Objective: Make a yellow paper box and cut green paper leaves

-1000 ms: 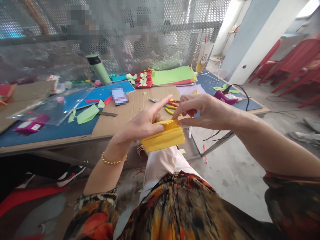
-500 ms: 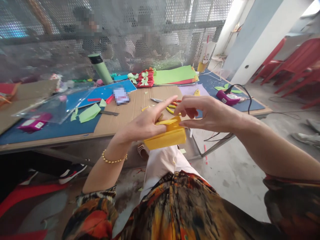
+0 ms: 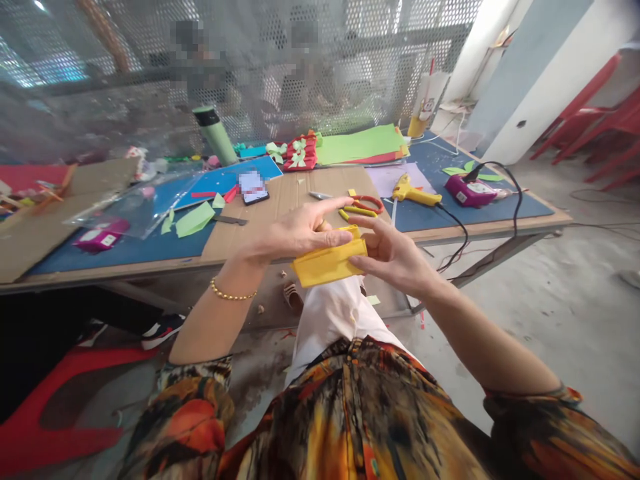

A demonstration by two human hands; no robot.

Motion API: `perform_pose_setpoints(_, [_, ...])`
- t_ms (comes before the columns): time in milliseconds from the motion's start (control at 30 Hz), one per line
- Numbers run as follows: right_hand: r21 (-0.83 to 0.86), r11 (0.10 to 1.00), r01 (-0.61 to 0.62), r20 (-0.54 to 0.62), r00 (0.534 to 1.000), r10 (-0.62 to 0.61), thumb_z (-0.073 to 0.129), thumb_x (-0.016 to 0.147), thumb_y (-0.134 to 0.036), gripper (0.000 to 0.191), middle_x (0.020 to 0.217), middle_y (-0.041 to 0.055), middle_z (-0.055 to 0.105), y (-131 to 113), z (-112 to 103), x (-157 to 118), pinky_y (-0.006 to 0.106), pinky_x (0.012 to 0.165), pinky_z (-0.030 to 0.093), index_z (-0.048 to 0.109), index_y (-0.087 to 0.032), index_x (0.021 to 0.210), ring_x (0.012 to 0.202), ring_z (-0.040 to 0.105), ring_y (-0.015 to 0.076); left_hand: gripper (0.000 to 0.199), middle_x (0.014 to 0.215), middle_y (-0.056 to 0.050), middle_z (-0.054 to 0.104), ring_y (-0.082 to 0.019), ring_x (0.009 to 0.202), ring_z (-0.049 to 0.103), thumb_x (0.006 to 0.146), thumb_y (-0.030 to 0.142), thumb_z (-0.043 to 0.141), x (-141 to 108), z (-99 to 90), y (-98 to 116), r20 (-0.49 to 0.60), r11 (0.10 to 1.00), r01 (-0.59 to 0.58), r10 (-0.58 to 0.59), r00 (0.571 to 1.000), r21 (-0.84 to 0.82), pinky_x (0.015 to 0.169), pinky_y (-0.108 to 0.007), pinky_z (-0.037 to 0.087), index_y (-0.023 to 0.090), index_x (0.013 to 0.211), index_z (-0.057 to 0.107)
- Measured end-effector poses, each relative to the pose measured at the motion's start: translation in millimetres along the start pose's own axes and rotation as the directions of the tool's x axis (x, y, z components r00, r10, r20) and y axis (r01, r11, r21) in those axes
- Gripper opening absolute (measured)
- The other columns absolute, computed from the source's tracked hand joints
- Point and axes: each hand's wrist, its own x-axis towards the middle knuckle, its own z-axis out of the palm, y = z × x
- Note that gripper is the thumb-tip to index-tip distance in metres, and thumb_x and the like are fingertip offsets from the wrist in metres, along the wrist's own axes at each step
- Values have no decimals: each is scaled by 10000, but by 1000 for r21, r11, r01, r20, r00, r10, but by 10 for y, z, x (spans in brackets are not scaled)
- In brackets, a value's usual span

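Note:
A piece of folded yellow paper is held above my lap, just off the table's front edge. My left hand grips its upper left side, thumb lying along the top and index finger stretched out. At the right end, my right hand pinches the paper between thumb and fingers. The paper's far side and some fingertips are hidden. Just beyond my hands lie scissors with red and yellow handles. A yellow glue gun rests to their right.
A phone, a craft knife and green paper scraps lie on the left. Green sheets and a green bottle are at the back. A purple box with a black cable sits at right. A red stool stands lower left.
My right hand has come lower and now grips the paper's right end. The paper's open folds look pressed closer together. The glue gun has come into clear view.

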Motion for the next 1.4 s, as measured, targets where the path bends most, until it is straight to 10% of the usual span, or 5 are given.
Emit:
perform_pose_setpoints(233, [243,970,-14,-186,981,61,920,883,-499,726,1015,47,764,98,4,-20,302,678,600,551,-249,1456,879,748,201,1178,1166,-235,811,-249,939,765,832,860,771,-139,-54,-225,-137,968,13,-49,989,-252,748,-285,568,60,1651,498])
perform_pose_setpoints(633, [8,991,135,-405,907,-120,810,981,-557,649,898,8,712,338,244,-236,409,707,635,546,-332,1529,776,692,223,755,1308,-107,800,-247,1089,800,846,421,918,-332,879,-622,-619,860,-205,-154,770,-468,959,-350,674,210,1513,636])
perform_pose_setpoints(900, [-679,706,200,-363,745,-560,774,998,-343,455,1209,122,709,69,85,-508,516,930,621,708,-287,1444,1078,694,296,540,1164,-74,825,-160,943,770,906,311,830,-417,1115,-439,-627,930,-161,-89,774,-330,842,-259,657,184,1414,701])
perform_pose_setpoints(1400, [-818,535,213,-237,723,-649,694,998,-138,206,1086,62,770,116,161,-620,448,856,520,709,-295,1130,975,663,274,263,1092,-82,821,-176,930,763,912,264,737,-358,1354,-377,-639,966,-120,-55,767,-227,796,-253,626,160,1149,784])
